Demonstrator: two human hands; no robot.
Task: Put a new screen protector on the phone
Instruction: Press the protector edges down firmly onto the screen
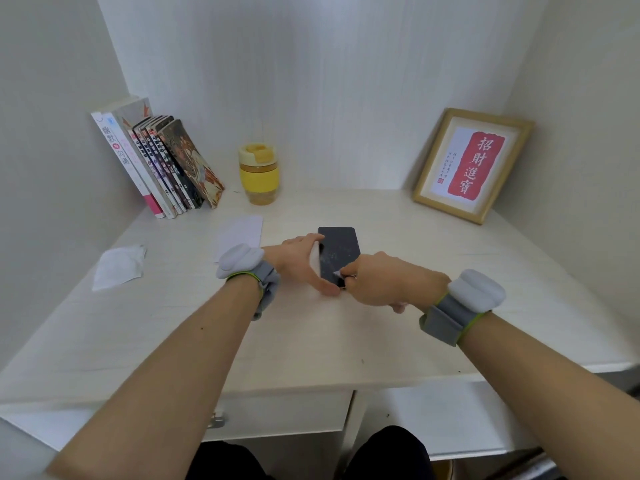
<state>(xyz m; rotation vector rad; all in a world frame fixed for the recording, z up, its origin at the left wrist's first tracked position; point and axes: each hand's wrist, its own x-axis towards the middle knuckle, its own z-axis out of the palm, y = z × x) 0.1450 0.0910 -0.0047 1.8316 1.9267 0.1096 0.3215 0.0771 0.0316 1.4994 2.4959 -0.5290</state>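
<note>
One phone (pixel 338 252) lies flat on the pale worktop (pixel 346 341), screen up, its dark glass smeared and speckled, its long side running away from the person. The left hand (pixel 298 263) steadies it from the left — forefinger along the far left edge, thumb curved round to the near left corner, so the fingers bracket the phone's side. The right hand (pixel 377 280) sits at the near right corner with its fingers together in a pinch on a small pale tab (pixel 336 274) at the screen's near edge; whether that tab belongs to a film cannot be told. Each wrist carries one grey strap with a white pod, two in all. One white rectangular sheet (pixel 242 233) lies flat just beyond the left wrist, and one crumpled white wipe (pixel 119 266) rests well to the left. At the back left about seven books (pixel 162 161) lean against the wall, with one yellow lidded cup (pixel 259 174) standing just beside them. One wooden frame (pixel 472 164) holding red calligraphy leans in the back right corner. Below the worktop's front edge sits one drawer (pixel 277 415) with a metal handle.
</note>
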